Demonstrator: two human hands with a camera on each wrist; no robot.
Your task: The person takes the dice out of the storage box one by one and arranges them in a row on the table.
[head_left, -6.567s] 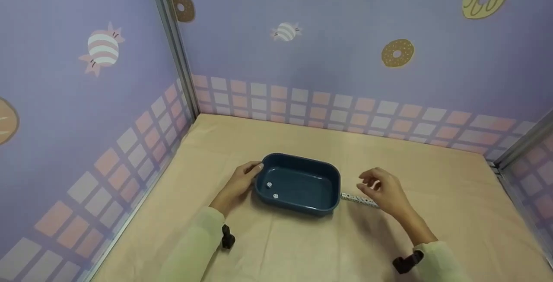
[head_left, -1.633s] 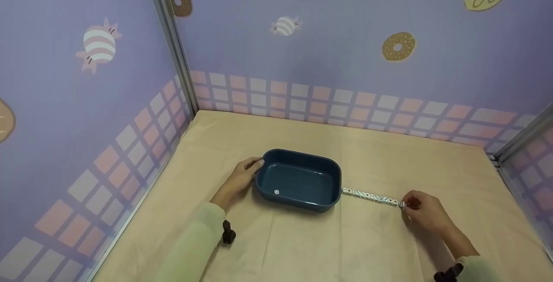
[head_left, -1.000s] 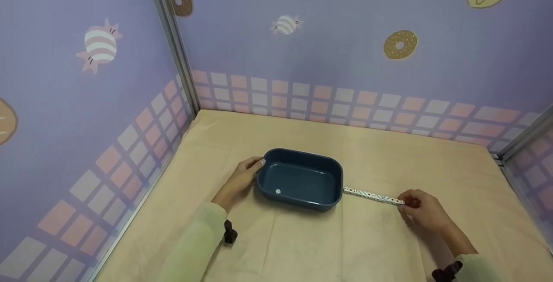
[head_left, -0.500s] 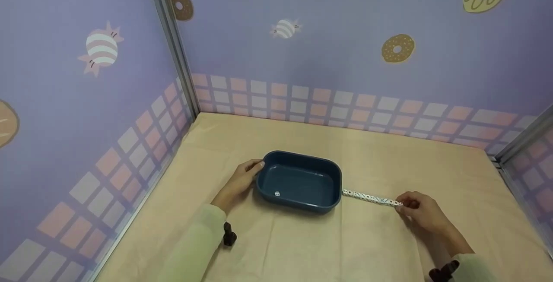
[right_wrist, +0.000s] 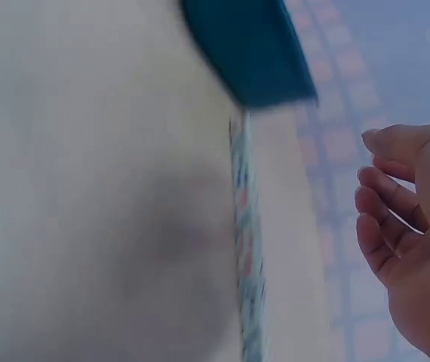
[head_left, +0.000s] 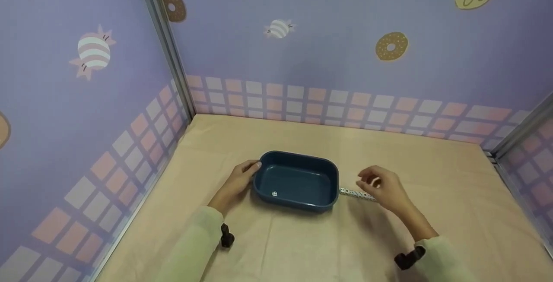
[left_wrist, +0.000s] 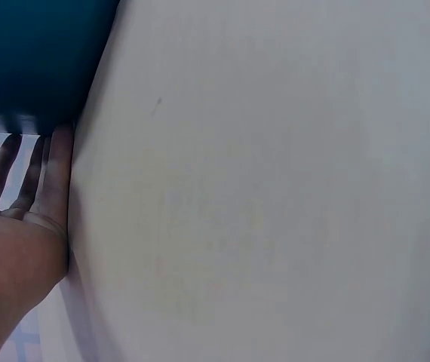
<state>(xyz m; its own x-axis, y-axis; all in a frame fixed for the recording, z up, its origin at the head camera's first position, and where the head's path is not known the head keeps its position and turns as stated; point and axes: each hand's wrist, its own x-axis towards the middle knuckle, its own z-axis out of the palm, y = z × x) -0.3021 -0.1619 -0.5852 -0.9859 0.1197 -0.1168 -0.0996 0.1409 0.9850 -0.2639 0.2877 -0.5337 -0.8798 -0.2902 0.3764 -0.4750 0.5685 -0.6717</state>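
A dark blue rectangular dish (head_left: 298,204) sits on the cloth, with one small white die (head_left: 274,194) inside near its front left corner. My left hand (head_left: 237,182) holds the dish's left end, thumb at the rim; in the left wrist view its fingers (left_wrist: 55,170) reach against the dish's outer wall. From the dish's right side runs a straight row of dice (head_left: 352,193), its far part hidden behind my right hand (head_left: 386,190). That hand hovers over the row with fingers loosely bent and nothing between them, as the right wrist view also shows.
A pale cloth (head_left: 302,247) covers the table. Behind it stands a purple wall (head_left: 328,49) with printed sweets, and another wall (head_left: 47,113) rises along the left. A metal post (head_left: 166,44) marks their corner.
One of the two dice has left the dish, and the row has a die pinched at its right end earlier. My right hand has let go and moved left toward the dish. The left hand stays.
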